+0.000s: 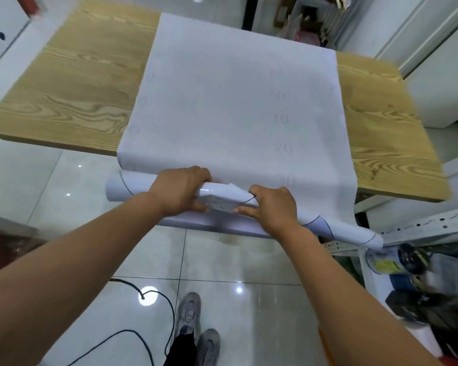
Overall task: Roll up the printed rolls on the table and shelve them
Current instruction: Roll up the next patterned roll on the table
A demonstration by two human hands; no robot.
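A wide white printed sheet (230,107) lies across the wooden table (80,83) and hangs over its near edge. Faint numbers show through the paper. Its near end is wound into a loose roll (220,199) just off the table edge, with black curved lines on it. My left hand (181,190) grips the roll left of its middle, fingers curled over the top. My right hand (269,207) grips it just to the right, thumb underneath. The roll's ends stick out past both hands.
A metal shelf rack (418,228) with tape reels and dark boxes stands at the right. A black cable (154,320) loops over the tiled floor by my shoes. A white cabinet (3,25) stands at the far left.
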